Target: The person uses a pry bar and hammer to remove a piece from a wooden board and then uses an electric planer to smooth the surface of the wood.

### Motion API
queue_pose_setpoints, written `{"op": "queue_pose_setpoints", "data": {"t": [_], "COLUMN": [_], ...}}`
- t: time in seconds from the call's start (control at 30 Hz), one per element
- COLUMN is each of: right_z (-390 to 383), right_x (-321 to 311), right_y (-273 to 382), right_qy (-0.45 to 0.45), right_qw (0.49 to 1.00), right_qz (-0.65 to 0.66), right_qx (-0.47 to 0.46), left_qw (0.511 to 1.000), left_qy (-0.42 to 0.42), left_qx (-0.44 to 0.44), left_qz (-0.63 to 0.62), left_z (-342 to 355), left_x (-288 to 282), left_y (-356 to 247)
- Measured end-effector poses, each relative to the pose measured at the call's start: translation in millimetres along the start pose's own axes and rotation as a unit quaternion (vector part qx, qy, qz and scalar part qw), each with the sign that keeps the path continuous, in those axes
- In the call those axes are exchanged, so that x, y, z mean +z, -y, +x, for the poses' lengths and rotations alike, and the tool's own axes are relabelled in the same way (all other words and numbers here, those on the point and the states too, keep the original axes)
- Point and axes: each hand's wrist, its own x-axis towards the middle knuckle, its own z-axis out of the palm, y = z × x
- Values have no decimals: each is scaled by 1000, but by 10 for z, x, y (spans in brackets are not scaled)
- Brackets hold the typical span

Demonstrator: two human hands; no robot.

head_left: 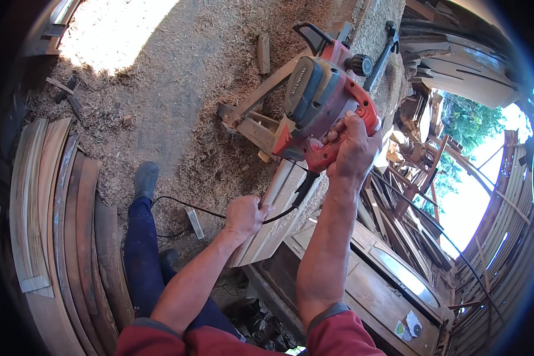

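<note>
A red and dark grey electric hand planer sits over the far part of a long pale board. My right hand is closed around the planer's red rear handle. Nearer to me, my left hand is closed at the board's left edge, its thumb pointing across the wood. The planer's black power cord runs into the left hand from the right and comes out on its left. Whether those fingers also grip the board is hidden.
Wood shavings cover the ground around a wooden trestle. Long planks lie stacked at the left, and a panelled wooden door lies at the lower right. A clamp stands beyond the planer. Scrap timber is piled at the right.
</note>
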Motion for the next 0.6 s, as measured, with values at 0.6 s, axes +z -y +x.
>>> {"op": "queue_pose_setpoints", "data": {"t": [0.6], "right_z": [-459], "right_x": [-800], "right_y": [32], "right_qy": [108], "right_qw": [991], "right_qz": [73], "right_qx": [-1], "left_qw": [968], "left_qy": [109], "left_qx": [-105], "left_qz": [201], "left_z": [-1799], "left_x": [317], "left_y": [1388]}}
